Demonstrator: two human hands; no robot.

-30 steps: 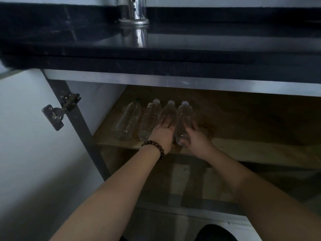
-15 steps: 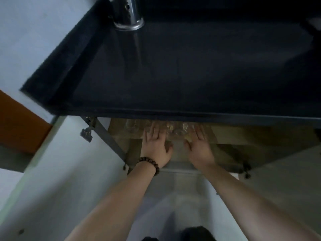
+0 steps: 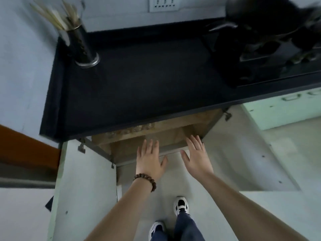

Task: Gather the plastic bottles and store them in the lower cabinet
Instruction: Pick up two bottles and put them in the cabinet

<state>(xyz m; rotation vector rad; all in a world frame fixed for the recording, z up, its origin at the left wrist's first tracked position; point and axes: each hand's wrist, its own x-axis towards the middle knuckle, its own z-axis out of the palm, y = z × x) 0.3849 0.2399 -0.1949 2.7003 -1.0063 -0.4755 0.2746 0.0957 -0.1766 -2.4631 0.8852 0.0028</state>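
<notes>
Several clear plastic bottles (image 3: pixel 132 129) lie side by side on the wooden shelf (image 3: pixel 173 134) of the open lower cabinet; only their near ends show under the black countertop's edge. My left hand (image 3: pixel 149 160), with a bead bracelet on the wrist, hovers in front of the shelf with flat, spread fingers and holds nothing. My right hand (image 3: pixel 197 156) is beside it, also flat, spread and empty. Both hands are clear of the bottles.
The black countertop (image 3: pixel 139 87) carries a metal chopstick holder (image 3: pixel 81 44) at the left and a dark stove (image 3: pixel 271 49) at the right. Both cabinet doors stand open, the left door (image 3: pixel 83 188) and the right door (image 3: pixel 246 153). My feet stand on the pale floor below.
Both hands let go of the bottles and drew back out of the cabinet. The view rose from the shelf to above the countertop.
</notes>
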